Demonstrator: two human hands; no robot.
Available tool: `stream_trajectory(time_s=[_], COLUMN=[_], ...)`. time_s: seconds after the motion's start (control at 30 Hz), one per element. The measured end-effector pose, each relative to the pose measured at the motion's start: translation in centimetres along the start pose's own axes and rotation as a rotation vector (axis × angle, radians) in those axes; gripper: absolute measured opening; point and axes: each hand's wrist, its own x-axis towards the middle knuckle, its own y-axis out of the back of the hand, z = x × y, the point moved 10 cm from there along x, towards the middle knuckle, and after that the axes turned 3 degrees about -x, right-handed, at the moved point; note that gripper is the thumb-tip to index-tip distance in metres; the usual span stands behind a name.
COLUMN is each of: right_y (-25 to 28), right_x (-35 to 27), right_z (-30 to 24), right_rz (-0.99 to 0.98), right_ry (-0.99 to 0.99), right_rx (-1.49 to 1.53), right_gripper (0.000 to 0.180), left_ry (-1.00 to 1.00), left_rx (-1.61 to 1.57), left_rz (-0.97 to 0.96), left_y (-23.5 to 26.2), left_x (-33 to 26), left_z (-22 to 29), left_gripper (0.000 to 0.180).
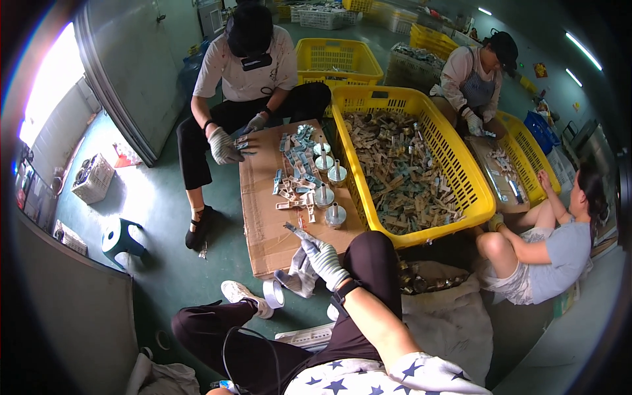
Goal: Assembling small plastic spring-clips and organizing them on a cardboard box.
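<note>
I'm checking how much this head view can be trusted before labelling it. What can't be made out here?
- Left hand: not in the head view; no left forearm shows.
- Right hand: gloved, holding a small metal part; its grip and the part's shape are too small to tell.
- Yellow basket: its pieces blur into a heap.
- Person at the right: cut off by the dark fisheye rim.

I've got one view only, from the head camera, looking steeply down and forward over my own lap. The fisheye bends everything: the wall at left curves and dark corners ring the picture. Nearest the lens are my knees and one gloved hand (pixel 324 260) at lower centre. Straight ahead sits the cardboard sheet (pixel 263 217), beyond it the yellow crate (pixel 479 204). Co-workers sit farther off, opposite and to the right.
</note>
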Motion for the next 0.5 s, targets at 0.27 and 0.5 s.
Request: stream_trajectory(time_s=[0.27,0.5], right_y=[0.6,-0.1], right_x=[0.0,0.1], right_z=[1.2,1.1], right_rz=[0.01,-0.013], right_ry=[-0.091,-0.068], right_rx=[-0.026,0.007], right_gripper=[0.03,0.03], left_ry=[0.025,0.028], left_rx=[0.022,0.045], left_rz=[0.013,0.005], left_y=[1.1,1.4], left_x=[-1.4,-1.4], left_z=[-0.7,-0.8], left_gripper=[0.018,0.021])
